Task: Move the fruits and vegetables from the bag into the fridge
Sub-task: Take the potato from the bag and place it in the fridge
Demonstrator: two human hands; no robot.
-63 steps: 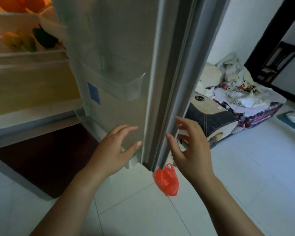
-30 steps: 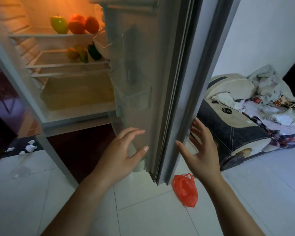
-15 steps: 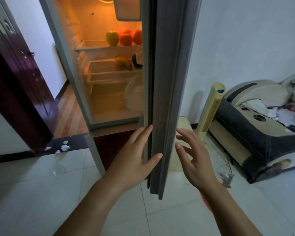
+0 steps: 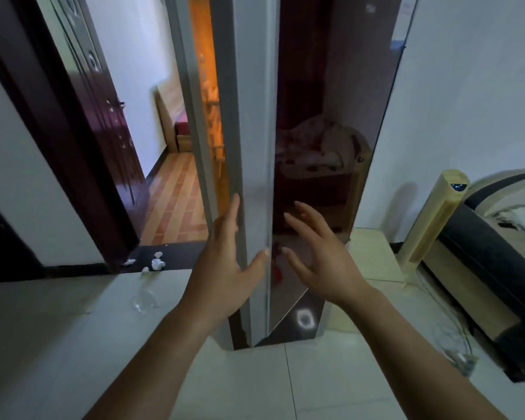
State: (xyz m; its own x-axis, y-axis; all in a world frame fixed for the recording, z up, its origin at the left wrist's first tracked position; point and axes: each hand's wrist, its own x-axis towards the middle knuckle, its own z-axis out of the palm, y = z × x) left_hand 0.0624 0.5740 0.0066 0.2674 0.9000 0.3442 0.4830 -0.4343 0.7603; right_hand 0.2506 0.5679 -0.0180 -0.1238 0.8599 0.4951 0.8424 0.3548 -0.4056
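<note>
fridge door (image 4: 252,122), nearly shut, lit interior a narrow orange slit. left hand (image 4: 225,268) flat on door edge, fingers spread, holding nothing; right hand (image 4: 315,259) open beside glossy front. produce, bag unseen. advice: push evenly, fingers clear of gap.

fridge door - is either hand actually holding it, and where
Neither hand grips anything. The left hand lies flat and open against the grey free edge of the fridge door, low down. The right hand is open by the door's dark glossy front; contact cannot be told.
</note>
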